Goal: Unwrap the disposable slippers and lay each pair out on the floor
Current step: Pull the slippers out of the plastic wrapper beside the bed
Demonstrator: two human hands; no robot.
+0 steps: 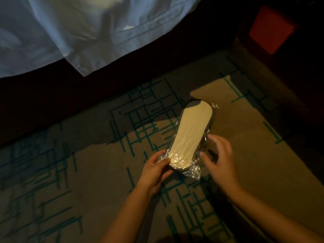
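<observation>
A pair of disposable slippers is held above the carpet, cream sole facing up with a grey edge, still inside a clear crinkled plastic wrapper. My left hand grips the near end of the pack, thumb lying on the sole. My right hand is at the pack's right side, fingers curled against the loose plastic there. Whether the wrapper is torn open cannot be told.
The floor is brown carpet with teal line patterns, partly in shadow. A bed with a white sheet hanging over its dark base fills the top left. A red box-like object sits in the dark top right corner.
</observation>
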